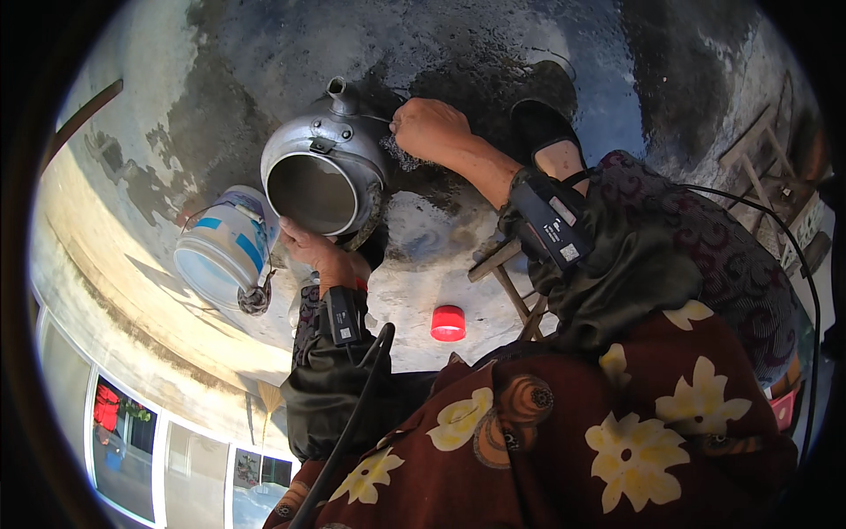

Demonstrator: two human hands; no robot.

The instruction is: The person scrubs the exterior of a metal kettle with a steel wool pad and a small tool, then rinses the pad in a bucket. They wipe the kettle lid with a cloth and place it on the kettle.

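Observation:
A large metal kettle point(367, 149) stands on the wet concrete floor with its wide round mouth uncovered and its spout pointing away from me. Its handle hangs folded down at the side. My left hand point(317, 248) grips the near rim of the kettle's mouth, thumb at the edge. On the far right side of the kettle, my right hand point(429, 129) is closed beside the body near the spout; its fingertips seem to pinch something small and dark that I cannot make out. Dark, murky contents show inside the kettle.
Left of the kettle, a white plastic bucket point(225, 244) with blue patches lies tilted in view. A red plastic cap point(448, 323) lies on the floor nearer me. Part of a wooden stool point(499, 261) shows by my right sleeve, and wooden frames point(753, 159) stand at the far right.

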